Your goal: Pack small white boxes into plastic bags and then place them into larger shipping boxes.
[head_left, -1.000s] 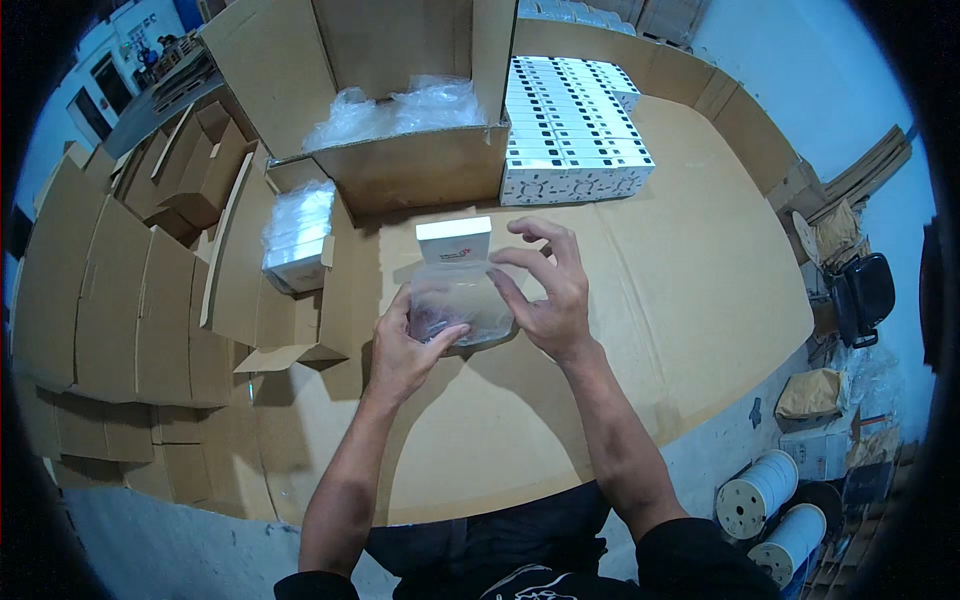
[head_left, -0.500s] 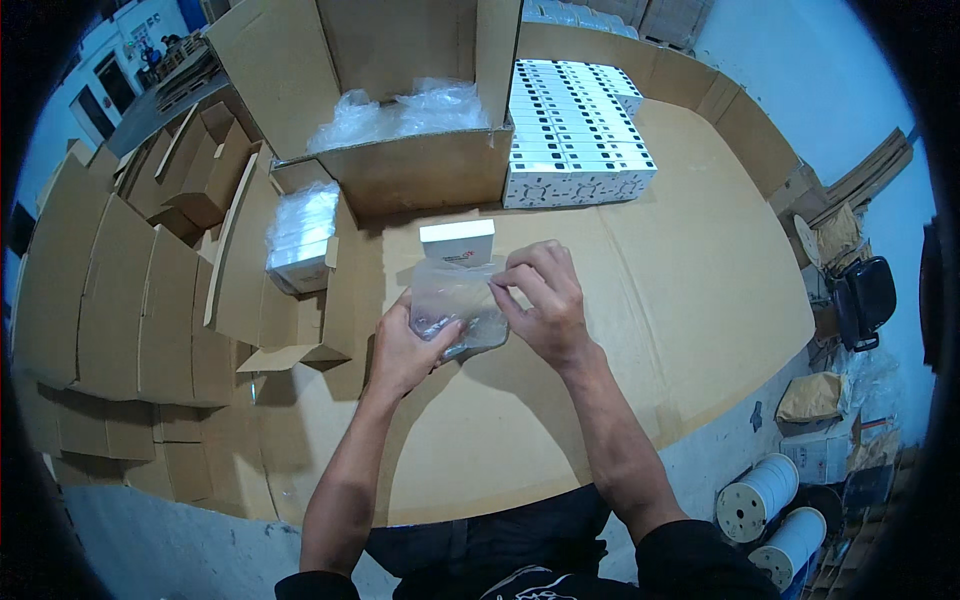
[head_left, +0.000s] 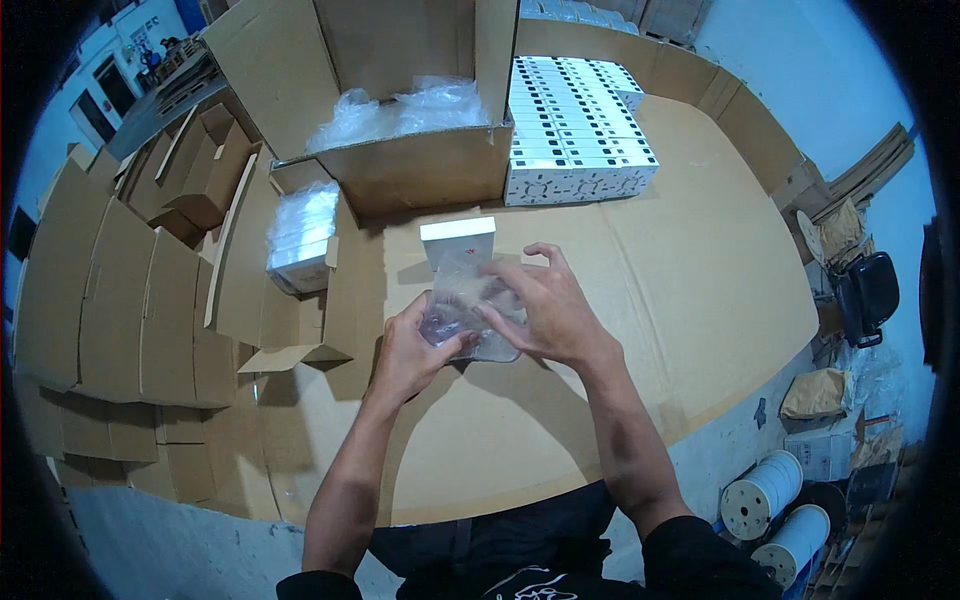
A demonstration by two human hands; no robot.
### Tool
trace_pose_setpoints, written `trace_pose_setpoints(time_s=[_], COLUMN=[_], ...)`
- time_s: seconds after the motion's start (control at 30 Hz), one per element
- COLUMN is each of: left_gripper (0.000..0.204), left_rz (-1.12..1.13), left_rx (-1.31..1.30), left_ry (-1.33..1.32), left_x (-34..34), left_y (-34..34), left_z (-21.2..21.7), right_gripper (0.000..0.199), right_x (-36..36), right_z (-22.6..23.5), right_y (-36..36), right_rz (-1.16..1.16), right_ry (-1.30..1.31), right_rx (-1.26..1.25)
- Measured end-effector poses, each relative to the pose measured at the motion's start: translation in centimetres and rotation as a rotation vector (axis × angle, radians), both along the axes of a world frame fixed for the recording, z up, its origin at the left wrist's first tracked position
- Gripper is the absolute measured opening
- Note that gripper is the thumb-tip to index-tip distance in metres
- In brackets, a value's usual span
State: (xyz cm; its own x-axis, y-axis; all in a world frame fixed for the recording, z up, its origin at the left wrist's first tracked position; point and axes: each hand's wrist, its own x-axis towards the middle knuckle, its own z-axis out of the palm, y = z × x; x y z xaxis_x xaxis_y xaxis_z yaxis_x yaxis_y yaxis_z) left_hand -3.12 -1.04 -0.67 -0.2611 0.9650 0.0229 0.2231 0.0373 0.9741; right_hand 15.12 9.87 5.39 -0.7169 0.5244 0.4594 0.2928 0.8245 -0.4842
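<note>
My left hand (head_left: 408, 345) is closed around a clear plastic bag (head_left: 458, 300), its thumb pressed on the near part. The bag's contents are hard to make out through the creased film. Over the bag's right side is my right hand (head_left: 555, 310), slightly blurred, thumb and fingers spread apart and touching or close to the film. Just beyond the bag a small white box (head_left: 458, 232) stands upright on the cardboard-covered table (head_left: 690, 290); the bag partly covers its lower front.
An opened carton (head_left: 430, 165) with clear plastic bags stands at the back. Rows of white boxes (head_left: 580, 180) are stacked right of it. To the left, a smaller carton (head_left: 310, 335) holds several bagged boxes (head_left: 302, 240), beside more brown cartons (head_left: 110, 290). Cable reels (head_left: 762, 495) sit at lower right.
My right hand has gone from pinching the bag's upper right edge to spread fingers over its right side. The bag's upper part has folded and narrowed. My left hand keeps its hold.
</note>
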Motion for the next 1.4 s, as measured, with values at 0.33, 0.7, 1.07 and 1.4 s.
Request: trace_pose_setpoints(time_s=[0.33, 0.7, 1.07, 1.4], left_gripper=[0.047, 0.060, 0.062, 0.068], left_rz=[0.040, 0.050, 0.044, 0.130], left_rx=[0.026, 0.032, 0.031, 0.105], left_ry=[0.137, 0.198, 0.185, 0.107], left_x=[0.3, 0.8, 0.3, -0.1], left_y=[-0.2, -0.2, -0.1, -0.1], left_z=[1.0, 2.3, 1.6, 0.5], right_gripper=[0.020, 0.016, 0.025, 0.036], right_x=[-1.8, -2.4, -1.7, -0.7], right_z=[5.6, 3.6, 3.5, -1.7], right_y=[0.5, 2.1, 3.6, 8.0], right_rz=[0.003, 0.184, 0.336, 0.089], right_ry=[-0.508, -0.146, -0.067, 0.662], right_rx=[-0.001, -0.303, -0.086, -0.621])
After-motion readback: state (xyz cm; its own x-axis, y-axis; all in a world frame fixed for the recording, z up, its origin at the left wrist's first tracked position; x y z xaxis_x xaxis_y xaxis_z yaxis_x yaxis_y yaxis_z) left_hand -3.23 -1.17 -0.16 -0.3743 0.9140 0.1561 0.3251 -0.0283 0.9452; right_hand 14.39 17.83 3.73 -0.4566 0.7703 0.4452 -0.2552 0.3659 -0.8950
